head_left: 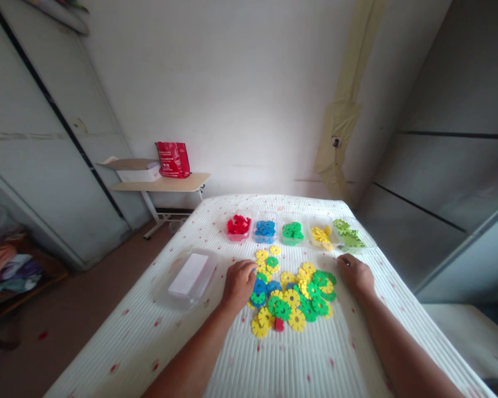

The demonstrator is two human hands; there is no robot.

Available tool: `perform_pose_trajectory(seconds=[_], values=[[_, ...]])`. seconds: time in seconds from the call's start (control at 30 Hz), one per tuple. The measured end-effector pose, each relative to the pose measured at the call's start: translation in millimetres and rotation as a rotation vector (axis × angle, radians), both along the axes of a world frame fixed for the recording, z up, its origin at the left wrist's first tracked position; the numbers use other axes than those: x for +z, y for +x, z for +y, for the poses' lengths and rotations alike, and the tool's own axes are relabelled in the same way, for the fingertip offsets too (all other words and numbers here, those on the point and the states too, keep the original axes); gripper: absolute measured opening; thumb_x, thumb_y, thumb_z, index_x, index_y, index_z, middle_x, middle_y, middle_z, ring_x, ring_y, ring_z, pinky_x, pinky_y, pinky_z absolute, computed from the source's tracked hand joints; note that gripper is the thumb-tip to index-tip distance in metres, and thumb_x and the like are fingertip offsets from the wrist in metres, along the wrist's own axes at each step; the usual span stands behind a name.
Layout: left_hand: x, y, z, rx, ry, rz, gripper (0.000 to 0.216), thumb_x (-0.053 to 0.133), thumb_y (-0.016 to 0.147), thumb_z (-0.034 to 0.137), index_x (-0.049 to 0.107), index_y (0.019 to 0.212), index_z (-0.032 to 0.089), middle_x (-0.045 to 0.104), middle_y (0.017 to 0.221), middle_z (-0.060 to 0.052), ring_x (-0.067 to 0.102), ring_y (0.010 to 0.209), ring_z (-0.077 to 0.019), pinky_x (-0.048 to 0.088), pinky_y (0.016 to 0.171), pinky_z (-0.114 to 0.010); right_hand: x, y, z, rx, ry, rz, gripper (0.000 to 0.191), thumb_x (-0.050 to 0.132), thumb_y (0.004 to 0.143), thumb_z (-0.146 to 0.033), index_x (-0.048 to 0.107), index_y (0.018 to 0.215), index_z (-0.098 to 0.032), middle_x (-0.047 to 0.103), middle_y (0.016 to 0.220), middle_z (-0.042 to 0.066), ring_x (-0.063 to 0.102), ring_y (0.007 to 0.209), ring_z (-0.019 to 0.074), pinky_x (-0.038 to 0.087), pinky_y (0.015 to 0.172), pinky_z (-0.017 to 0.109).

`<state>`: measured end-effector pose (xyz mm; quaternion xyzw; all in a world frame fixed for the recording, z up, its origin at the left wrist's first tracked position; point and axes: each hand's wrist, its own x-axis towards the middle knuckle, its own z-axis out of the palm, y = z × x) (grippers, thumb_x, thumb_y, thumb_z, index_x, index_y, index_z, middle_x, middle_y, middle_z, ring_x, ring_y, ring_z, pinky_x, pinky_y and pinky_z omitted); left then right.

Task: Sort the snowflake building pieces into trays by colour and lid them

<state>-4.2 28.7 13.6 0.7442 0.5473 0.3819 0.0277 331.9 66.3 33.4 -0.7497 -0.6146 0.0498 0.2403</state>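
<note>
In the head view, the left hand [239, 281] lay at the left edge of a loose pile of notched discs [296, 319], its fingers bent inward beside blue and yellow ones. A bit of blue showed at the fingertips, but whether they pinched a disc could not be told. The right hand [356, 272] rested beyond the pile's right side, near the yellow tub, its fingers curled; whether they closed on anything could not be made out.

The pile sat midway between the hands on the white ribbed cloth [290, 367]. Its round discs, yellow, green and blue, had no long axis of their own and lay mostly flat, faces up, many overlapping. The heap was broad from left to right, with a narrow arm of mainly yellow discs pointing away toward the tubs. A small red piece [279, 324] lay at its near edge.

Beyond, clear tubs stood in a row running left to right, with red pieces [238, 224], blue pieces [265, 228], green pieces [292, 231], yellow pieces [321, 234] and lime pieces [348, 235]. Left of the left hand, a clear container [209, 272] held a white slab [190, 275], its long axis slanting from near left to far right.
</note>
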Motion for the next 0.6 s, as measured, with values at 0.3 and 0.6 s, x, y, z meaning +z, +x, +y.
perform_pose_trajectory(seconds=[0.3, 0.6], values=[[0.4, -0.3, -2.6, 0.025, 0.004, 0.082, 0.027, 0.047, 0.075, 0.009, 0.066, 0.090, 0.019, 0.068, 0.095, -0.005, 0.060, 0.091, -0.0188, 0.046, 0.087, -0.035, -4.1, 5.8, 2.6, 0.078, 0.007, -0.001, 0.029, 0.042, 0.079, -0.031, 0.067, 0.089, -0.021, 0.068, 0.094, 0.007, 0.061, 0.079, 0.0199, 0.040, 0.063, 0.026], [-9.0, -11.8, 1.3, 0.047, 0.034, 0.100, 0.027, 0.044, 0.077, 0.011, 0.067, 0.088, 0.019, 0.068, 0.095, -0.005, 0.061, 0.089, -0.0192, 0.046, 0.087, -0.036, 9.8, 13.4, -5.3, 0.648, -0.107, 0.111, 0.050, 0.053, 0.058, -0.008, 0.065, 0.105, -0.019, 0.063, 0.103, 0.007, 0.060, 0.082, 0.0170, 0.049, 0.074, 0.027]])
